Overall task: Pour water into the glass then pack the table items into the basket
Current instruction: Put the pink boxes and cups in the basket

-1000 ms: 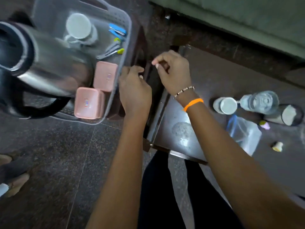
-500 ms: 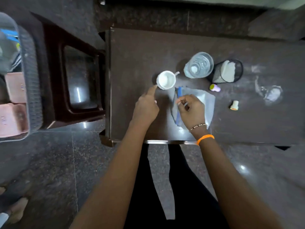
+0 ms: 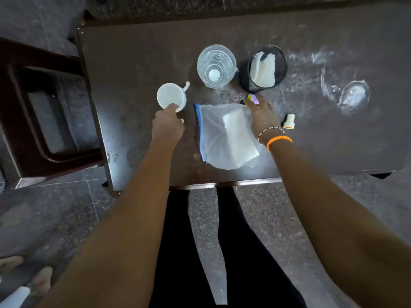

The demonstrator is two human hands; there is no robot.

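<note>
On the dark table a white cup stands at the left. My left hand has its fingers curled on the cup's near rim. A clear glass with water in it stands behind the cup, to the right. A clear zip bag with a blue edge and white paper inside lies flat between my hands. My right hand stretches past the bag, its fingertips touching a small purple and yellow item. The basket is out of view.
A black mesh holder with white paper in it stands right of the glass. A small white and orange cap lies right of my right hand. A wet patch marks the table's right side. A dark wooden stool stands to the left.
The view swung from the basket to the table. My left hand has closed in on the cup's rim. My right hand left the bag's blue edge and reached forward to the purple item.
</note>
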